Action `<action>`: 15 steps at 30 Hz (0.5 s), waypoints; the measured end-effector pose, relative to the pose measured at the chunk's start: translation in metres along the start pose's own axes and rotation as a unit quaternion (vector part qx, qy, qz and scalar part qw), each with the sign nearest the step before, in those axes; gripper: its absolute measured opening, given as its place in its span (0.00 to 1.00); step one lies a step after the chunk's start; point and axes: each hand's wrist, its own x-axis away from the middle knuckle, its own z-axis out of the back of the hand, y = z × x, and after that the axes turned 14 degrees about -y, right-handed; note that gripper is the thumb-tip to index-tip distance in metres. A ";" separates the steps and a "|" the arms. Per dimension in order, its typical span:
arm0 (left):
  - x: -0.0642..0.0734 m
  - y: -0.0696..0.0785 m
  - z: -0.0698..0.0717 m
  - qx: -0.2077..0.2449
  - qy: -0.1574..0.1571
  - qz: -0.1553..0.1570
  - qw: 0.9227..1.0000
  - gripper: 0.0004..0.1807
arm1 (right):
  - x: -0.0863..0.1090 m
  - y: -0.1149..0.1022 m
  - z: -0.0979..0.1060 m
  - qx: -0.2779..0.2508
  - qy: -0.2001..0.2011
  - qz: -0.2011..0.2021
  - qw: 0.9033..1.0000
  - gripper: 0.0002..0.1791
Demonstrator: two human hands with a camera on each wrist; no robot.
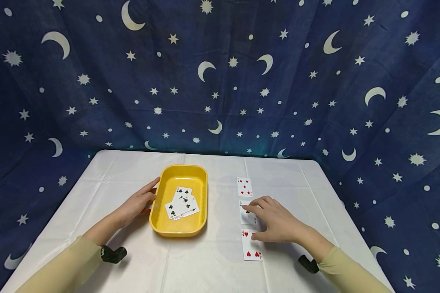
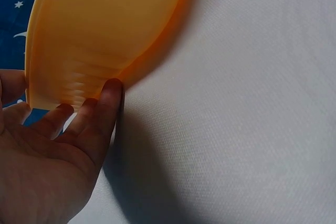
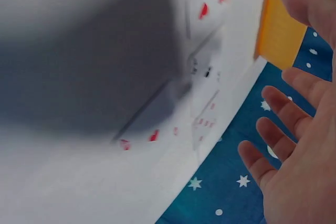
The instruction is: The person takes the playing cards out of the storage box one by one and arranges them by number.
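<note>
A yellow tray (image 1: pixel 178 232) stands left of centre with several overlapping black-suit playing cards (image 1: pixel 183 204) inside. My left hand (image 1: pixel 135 205) touches its left outer side, fingertips against the wall (image 2: pixel 105 35) in the left wrist view. Right of the tray, three face-up cards form a column: a five of diamonds (image 1: pixel 245 188) at the far end, a black ace (image 1: pixel 246 217) in the middle, and a four of hearts (image 1: pixel 251 251) nearest me. Over the ace and the four hovers my right hand (image 1: pixel 278 221), fingers spread, holding nothing; it partly covers both cards.
A white cloth (image 1: pixel 212 268) covers the table. Behind and beside it hangs a dark blue curtain (image 1: pixel 220 49) with moons and stars. Black wrist devices show under the left sleeve (image 1: pixel 113 254) and the right sleeve (image 1: pixel 308 263).
</note>
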 end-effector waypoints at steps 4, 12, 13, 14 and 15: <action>0.001 0.001 0.000 -0.001 0.003 0.002 1.000 0.39 | -0.017 -0.002 0.010 -0.007 0.024 0.012 1.000 0.44; 0.001 -0.002 -0.001 0.005 0.005 0.005 1.000 0.39 | -0.064 -0.018 0.035 -0.012 0.038 0.027 0.999 0.41; 0.001 -0.002 -0.001 0.006 0.004 0.003 1.000 0.39 | -0.070 -0.021 0.038 -0.011 0.038 0.029 0.999 0.42; 0.001 -0.002 -0.001 0.004 0.003 0.000 1.000 0.39 | -0.075 -0.023 0.040 -0.012 0.039 0.032 0.999 0.41; 0.000 -0.001 -0.001 0.006 0.005 0.001 1.000 0.39 | -0.081 -0.026 0.043 -0.009 0.038 0.035 0.999 0.41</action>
